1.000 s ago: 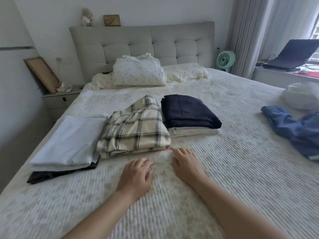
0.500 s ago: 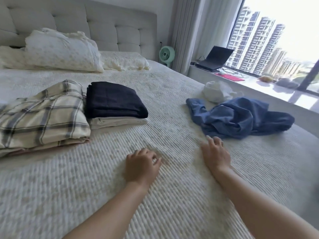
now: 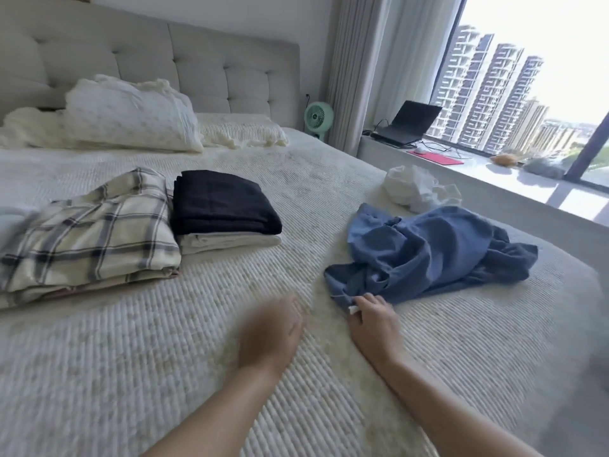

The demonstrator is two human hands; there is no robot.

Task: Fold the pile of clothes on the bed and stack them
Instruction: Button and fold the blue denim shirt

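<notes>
A crumpled blue garment [image 3: 421,255] lies on the right side of the bed [image 3: 164,357]. My right hand [image 3: 374,323] pinches its near hem, where a small white label shows by the thumb. Blurred by motion, my left hand [image 3: 272,331] hovers over the bedspread just left of it with relaxed fingers, holding nothing. Behind the blue garment sits a crumpled white garment [image 3: 415,186]. To the left are a folded plaid shirt [image 3: 89,235] and a folded dark navy item [image 3: 224,206] stacked on a folded cream item [image 3: 230,243].
Pillows [image 3: 131,117] lean against the grey headboard [image 3: 204,67]. A green fan [image 3: 318,117] stands beside the bed. On the window ledge [image 3: 494,179] at right sit a laptop [image 3: 408,123] and a red mat. A pale blue folded piece [image 3: 13,216] shows at the left edge.
The view has swung further right. My right hand has reached forward and taken hold of the blue garment's hem. My left hand has moved right, toward it.
</notes>
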